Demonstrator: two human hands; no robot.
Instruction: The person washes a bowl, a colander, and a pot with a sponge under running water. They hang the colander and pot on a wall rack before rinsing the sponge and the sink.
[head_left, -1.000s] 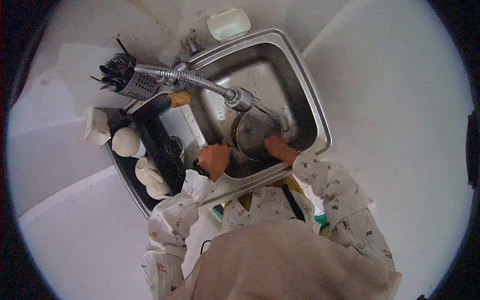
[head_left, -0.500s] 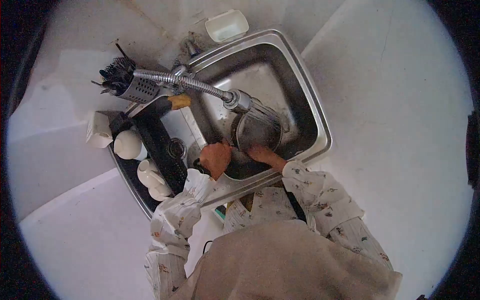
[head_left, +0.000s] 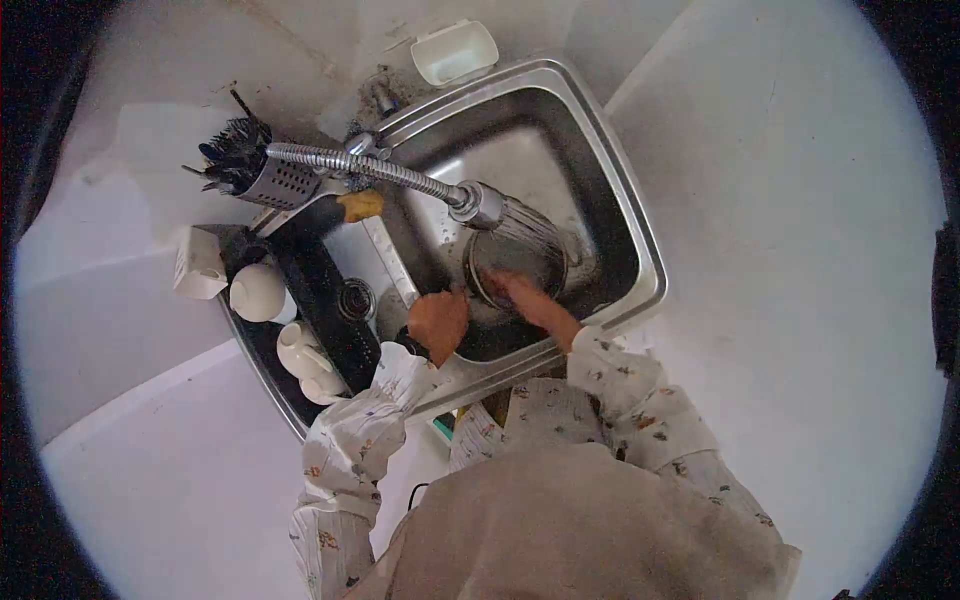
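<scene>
Water sprays from the faucet head (head_left: 480, 205) into a round metal pan (head_left: 545, 262) in the sink basin (head_left: 510, 160). My right hand (head_left: 530, 300) reaches inside the pan, its fingers blurred near the left inner side, so whether it holds anything is unclear. Beside the pan's left edge, my left hand (head_left: 438, 322) is closed, its fingertips at what looks like the pan's handle, mostly hidden under the hand.
Left of the basin, a black rack (head_left: 325, 290) stands beside a white bowl (head_left: 258, 293) and white cups (head_left: 300, 350). A cutlery holder (head_left: 280, 183), a yellow sponge (head_left: 360, 206) and a white soap dish (head_left: 455, 54) lie farther back.
My right hand has moved left and deeper into the pan. My left hand has shifted slightly right and down.
</scene>
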